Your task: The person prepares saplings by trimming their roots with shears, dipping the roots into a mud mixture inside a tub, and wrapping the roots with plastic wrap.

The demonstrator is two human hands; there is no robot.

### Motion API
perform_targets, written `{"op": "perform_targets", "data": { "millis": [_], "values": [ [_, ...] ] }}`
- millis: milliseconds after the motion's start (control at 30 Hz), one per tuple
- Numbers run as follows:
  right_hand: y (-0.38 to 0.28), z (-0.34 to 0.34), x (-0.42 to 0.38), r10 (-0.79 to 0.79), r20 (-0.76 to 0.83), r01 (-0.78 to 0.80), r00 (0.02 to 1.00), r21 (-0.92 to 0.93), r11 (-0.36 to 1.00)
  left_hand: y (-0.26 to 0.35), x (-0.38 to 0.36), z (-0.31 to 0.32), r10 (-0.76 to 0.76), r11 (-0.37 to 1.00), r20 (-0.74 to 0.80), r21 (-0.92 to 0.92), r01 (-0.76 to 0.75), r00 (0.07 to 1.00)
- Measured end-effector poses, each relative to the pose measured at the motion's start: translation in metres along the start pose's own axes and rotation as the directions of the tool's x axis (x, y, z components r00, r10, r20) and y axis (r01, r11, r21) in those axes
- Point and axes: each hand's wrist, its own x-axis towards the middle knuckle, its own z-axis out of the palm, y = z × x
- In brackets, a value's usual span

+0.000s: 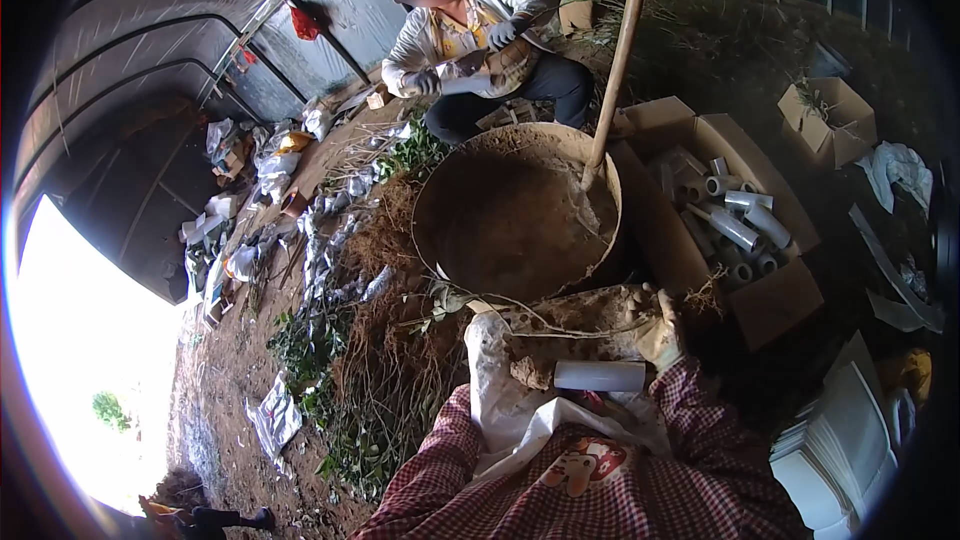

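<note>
My right hand point(660, 338), in a muddy pale glove, is at the right end of a mud-smeared sheet point(575, 323) on my lap. A thin leafy seedling point(540, 324) lies across the sheet, its leaves at the left. Its stem runs into my right hand, whose fingers seem closed round it; roots show just beyond. My left hand is mostly hidden by white plastic point(490, 365) at the sheet's left end, so its fingers cannot be made out. A roll of clear film point(600, 376) lies near me, beside a clump of soil point(530, 372).
A large tub of muddy liquid point(430, 205) stands ahead, a wooden pole point(620, 60) leaning in it. Right is a cardboard box point(775, 305) of film rolls. Bare-rooted seedlings point(385, 360) are heaped left. A gloved person point(490, 50) crouches beyond the tub.
</note>
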Motion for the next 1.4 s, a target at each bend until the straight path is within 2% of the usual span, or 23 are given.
{"op": "perform_targets", "data": {
  "millis": [267,400,500,600,900,1033,1133,1167,1200,1267,1300,1400],
  "values": [
    [0.000,0.000,0.004,0.006,-0.056,-0.006,0.998,0.002,1.000,-0.007,-0.001,-0.004,-0.006,1.000,0.009,0.004,0.006,1.000],
    [0.001,-0.005,0.007,0.009,0.024,-0.009,1.000,-0.016,1.000,-0.005,0.000,-0.001,-0.015,1.000,0.008,-0.003,0.015,1.000],
    [-0.001,0.001,0.003,0.012,-0.046,-0.012,0.999,-0.006,1.000,0.000,0.004,0.002,-0.014,1.000,0.015,-0.005,0.014,1.000],
    [0.000,-0.006,0.004,0.000,-0.018,-0.001,1.000,-0.010,1.000,0.002,0.006,0.006,-0.010,1.000,0.019,-0.009,0.010,1.000],
    [-0.002,-0.003,0.000,-0.023,-0.068,0.019,0.997,-0.060,0.998,-0.014,-0.004,0.005,-0.025,1.000,0.023,-0.010,0.025,0.999],
    [0.003,0.003,0.003,-0.039,-0.010,0.038,0.999,-0.062,0.997,-0.022,-0.010,0.004,-0.023,0.999,0.015,-0.027,0.023,1.000],
    [0.006,0.012,-0.001,-0.075,-0.060,0.063,0.995,-0.188,0.980,-0.024,-0.007,0.008,-0.018,0.999,0.016,-0.033,0.019,1.000],
    [0.007,0.015,-0.003,-0.068,-0.117,0.044,0.991,-0.196,0.980,-0.024,-0.005,0.009,-0.018,0.999,0.017,-0.037,0.018,1.000],
    [0.006,0.013,0.000,-0.032,-0.049,0.025,0.998,-0.154,0.988,-0.027,-0.007,0.010,-0.026,0.999,0.023,-0.040,0.027,0.999],
    [0.003,0.006,0.000,-0.028,-0.151,0.006,0.988,-0.146,0.989,-0.030,-0.005,0.007,-0.026,0.999,0.023,-0.042,0.027,0.999],
    [0.004,0.005,0.003,-0.019,-0.065,0.008,0.998,-0.157,0.988,-0.031,-0.005,0.003,-0.024,0.999,0.016,-0.047,0.025,1.000],
    [0.008,0.006,0.003,-0.048,-0.112,0.014,0.993,-0.289,0.957,-0.039,-0.007,-0.015,0.019,0.999,-0.024,-0.040,-0.020,1.000]
  ]
}}
